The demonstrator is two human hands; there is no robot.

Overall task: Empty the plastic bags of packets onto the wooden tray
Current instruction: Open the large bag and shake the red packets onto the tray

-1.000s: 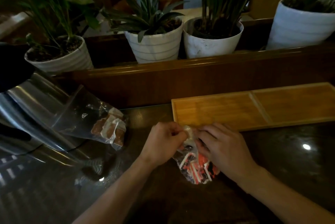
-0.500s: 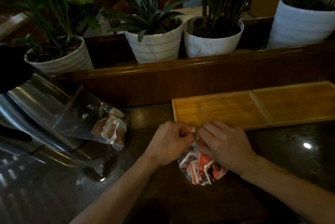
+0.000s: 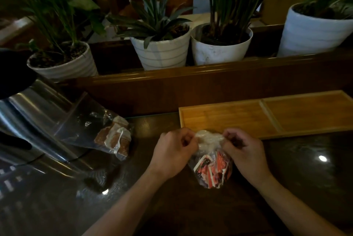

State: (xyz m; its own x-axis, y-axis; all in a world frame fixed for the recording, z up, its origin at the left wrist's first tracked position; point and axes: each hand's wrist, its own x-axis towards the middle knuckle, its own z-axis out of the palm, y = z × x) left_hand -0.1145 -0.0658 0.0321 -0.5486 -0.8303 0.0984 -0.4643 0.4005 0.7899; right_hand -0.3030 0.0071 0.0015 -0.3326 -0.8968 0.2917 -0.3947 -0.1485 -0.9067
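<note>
While untying: knotted bag top (image 3: 209,138) pulled wider than a second before.
Left hand (image 3: 174,151): pinched on knot.
Right hand (image 3: 246,150): pinched on knot.
Tray (image 3: 267,115): bare, unfilled.

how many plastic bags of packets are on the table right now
2. One bag of red packets sits just in front of the wooden tray, its bunched top pinched by the left hand and right hand. The other bag lies further left, untouched.
</note>
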